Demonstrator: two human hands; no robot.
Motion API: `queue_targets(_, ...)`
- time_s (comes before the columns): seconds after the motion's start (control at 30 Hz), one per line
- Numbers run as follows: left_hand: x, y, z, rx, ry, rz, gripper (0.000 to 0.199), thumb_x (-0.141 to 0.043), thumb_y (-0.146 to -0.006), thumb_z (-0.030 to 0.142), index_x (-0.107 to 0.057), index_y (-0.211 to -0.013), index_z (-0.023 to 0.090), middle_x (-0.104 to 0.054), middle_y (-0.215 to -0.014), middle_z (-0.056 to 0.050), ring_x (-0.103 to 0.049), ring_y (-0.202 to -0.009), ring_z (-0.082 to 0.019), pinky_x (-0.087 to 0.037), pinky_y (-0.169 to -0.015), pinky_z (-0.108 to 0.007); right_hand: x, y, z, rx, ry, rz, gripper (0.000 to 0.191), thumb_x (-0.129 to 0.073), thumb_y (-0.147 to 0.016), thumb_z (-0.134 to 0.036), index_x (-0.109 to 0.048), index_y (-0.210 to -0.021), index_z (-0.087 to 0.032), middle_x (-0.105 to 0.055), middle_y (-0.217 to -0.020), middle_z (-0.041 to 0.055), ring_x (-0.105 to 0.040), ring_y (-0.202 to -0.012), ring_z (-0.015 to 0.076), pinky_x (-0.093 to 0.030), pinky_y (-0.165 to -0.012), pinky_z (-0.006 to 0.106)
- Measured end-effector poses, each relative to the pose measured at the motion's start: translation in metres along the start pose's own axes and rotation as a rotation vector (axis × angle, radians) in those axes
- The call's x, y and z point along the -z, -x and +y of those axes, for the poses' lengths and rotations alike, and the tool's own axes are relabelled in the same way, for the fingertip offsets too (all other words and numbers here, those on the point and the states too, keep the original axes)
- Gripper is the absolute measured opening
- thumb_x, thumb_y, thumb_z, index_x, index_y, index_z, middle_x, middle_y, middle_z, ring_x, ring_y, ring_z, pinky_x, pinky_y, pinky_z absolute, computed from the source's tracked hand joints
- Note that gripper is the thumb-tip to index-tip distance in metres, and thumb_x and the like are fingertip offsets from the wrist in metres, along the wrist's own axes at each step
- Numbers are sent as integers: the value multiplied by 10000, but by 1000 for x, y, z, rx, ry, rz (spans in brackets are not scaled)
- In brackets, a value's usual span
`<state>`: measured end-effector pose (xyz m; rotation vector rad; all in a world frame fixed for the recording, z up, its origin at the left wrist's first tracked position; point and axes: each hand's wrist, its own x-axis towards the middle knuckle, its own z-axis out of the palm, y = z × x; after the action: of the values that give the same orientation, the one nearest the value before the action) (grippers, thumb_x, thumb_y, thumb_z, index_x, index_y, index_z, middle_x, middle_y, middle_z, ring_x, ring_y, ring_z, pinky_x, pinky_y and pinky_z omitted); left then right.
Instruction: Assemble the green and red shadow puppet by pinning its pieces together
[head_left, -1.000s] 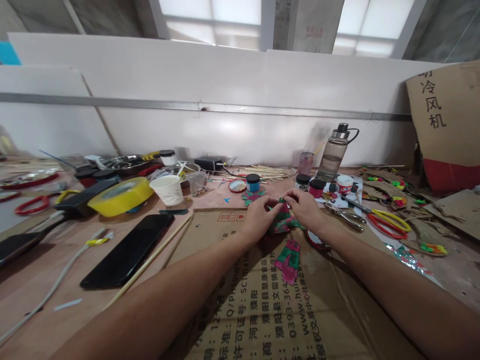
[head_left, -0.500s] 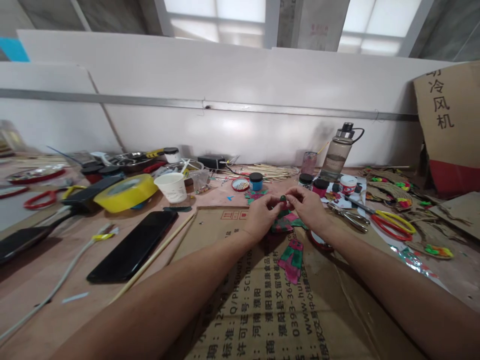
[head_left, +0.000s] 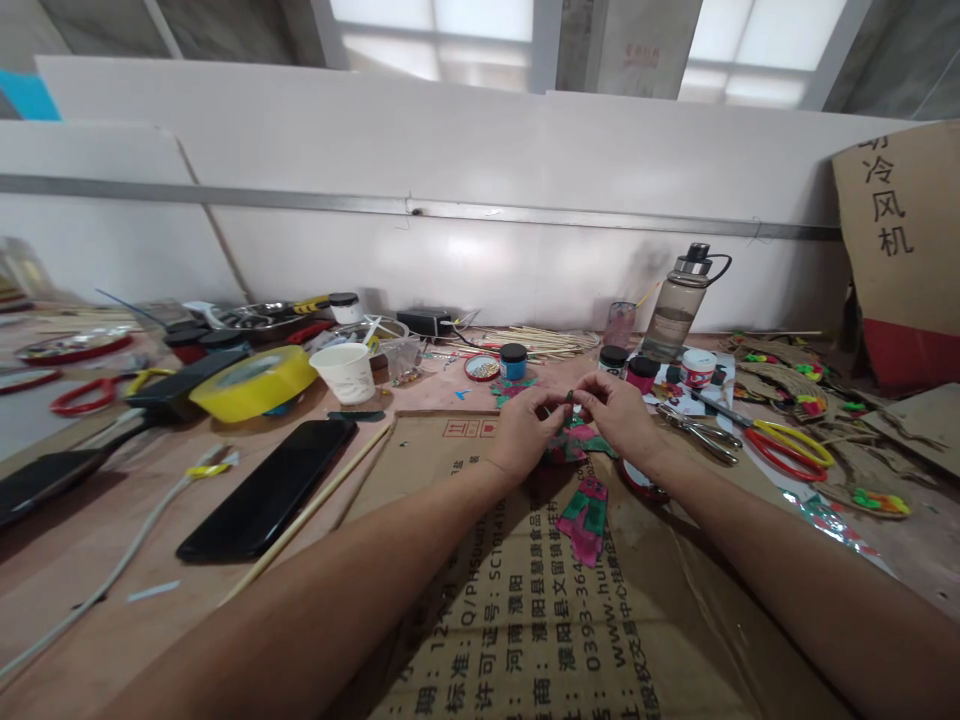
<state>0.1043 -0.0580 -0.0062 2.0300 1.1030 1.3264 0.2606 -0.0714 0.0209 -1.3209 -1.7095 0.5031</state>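
The left hand (head_left: 527, 432) and right hand (head_left: 618, 415) pinch a small dark-green piece (head_left: 568, 399), perhaps cloth, above the flat brown cardboard (head_left: 424, 470).

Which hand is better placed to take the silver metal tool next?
Right hand, likely: the silver metal tool lies near its outer side, while the left hand is farther away. Both seem to pinch a small green piece.

Daylight fr. windows (head_left: 757, 45) high above the bottle (head_left: 670, 325), panes blown out. Soft glare on white panel (head_left: 450, 255) L of bottle; faint shadow just beside it. Cardboard (head_left: 660, 610) nearer cam than bottle dimmer. Wide-angle stretch twd edges; green bit (head_left: 568, 398) L of bottle too soft to read.
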Motion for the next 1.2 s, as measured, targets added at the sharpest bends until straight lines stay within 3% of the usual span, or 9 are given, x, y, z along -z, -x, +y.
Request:
queue_targets(0.37,0,1,-4,-136,-91,11,158,-627,-830,197,-741,-918,263,-725,-842,-9,-636,-790,-162,-508,-790,-292,-2,4,-10,15,78,70,106,-553,-789,-278,-588,-748,-186,-596,-610,-13,-540,-563,140,-423,-583,270)
queue_targets(0.5,1,2,-3,-203,-105,28,159,-598,-856,198,-736,-901,263,-716,-856,-15,-638,-822,-161,-507,-806,-288,-4,3,-12,-111,-77,58,73,-580,-752,-252,-568,-716,-190,-585,-579,-26,-537,-521,130,-427,-521,255)
queue_targets(0.77,3,3,0,-198,-168,-6,155,-582,-869,201,-719,-921,249,-689,-829,-23,-625,-789,-158,-503,-785,-284,-7,2,-11,-477,-636,11,187,-721,-653,-215,-539,-686,-189,-541,-523,-68,-534,-480,93,-474,-486,217)
queue_targets(1.2,5,5,4,-196,-122,34,159,-556,-886,217,-712,-900,244,-693,-862,-26,-623,-826,-162,-497,-783,-283,-9,1,-16,-478,-677,21,132,-666,-715,-122,-553,-676,-180,-586,-526,-41,-573,-481,89,-555,-526,226)
